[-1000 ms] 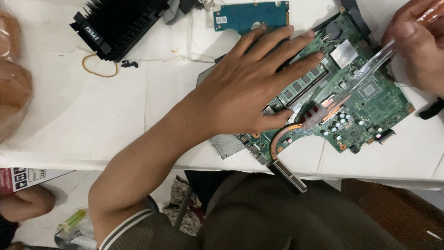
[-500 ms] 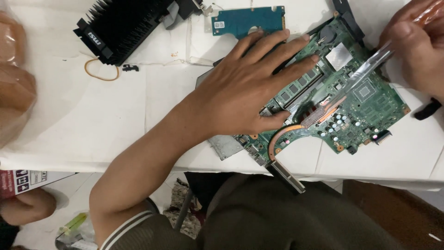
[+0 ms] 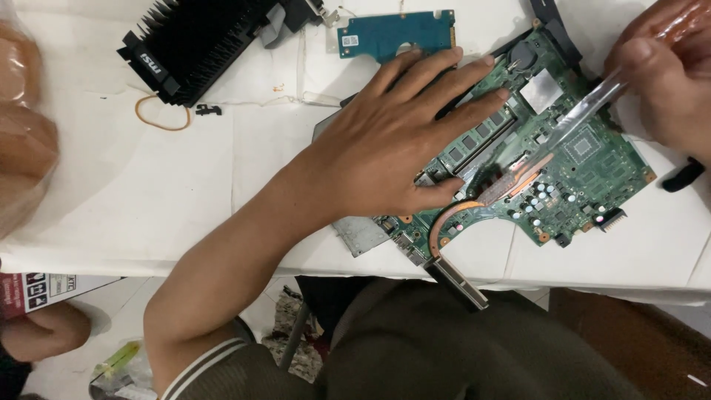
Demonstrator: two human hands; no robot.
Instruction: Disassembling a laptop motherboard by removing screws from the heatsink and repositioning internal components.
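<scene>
Here, a green laptop motherboard (image 3: 585,174), a flat printed circuit board studded with chips and small silver capacitors, lies tilted on a white-covered table (image 3: 222,178), its lower corner close to the table's near edge. A copper heat pipe (image 3: 518,181) runs diagonally across the motherboard and curves down off its lower side to a dark finned metal block (image 3: 459,283) that overhangs the table edge.

The left hand (image 3: 404,144) lies flat and open on the left half of the motherboard, palm down, fingers spread toward the upper right and the thumb pressed near the bend of the heat pipe; it grips nothing. The right hand (image 3: 663,81), at the upper right of the motherboard and partly cut off by the frame, is closed around the top end of a thin shiny strip (image 3: 585,115) that stretches down toward the heat pipe; what the strip is made of cannot be told.

Just above the motherboard's upper left, touching the left fingertips' side, lies a smaller blue-green circuit board (image 3: 392,33). Further left of the motherboard sits a black finned heatsink (image 3: 196,44), with a tan rubber band (image 3: 159,118) and a small black clip (image 3: 209,111) just below it. A small black plastic piece (image 3: 683,174) lies right of the motherboard. Beneath the motherboard's lower left corner a grey metal plate (image 3: 359,233) pokes out.
</scene>
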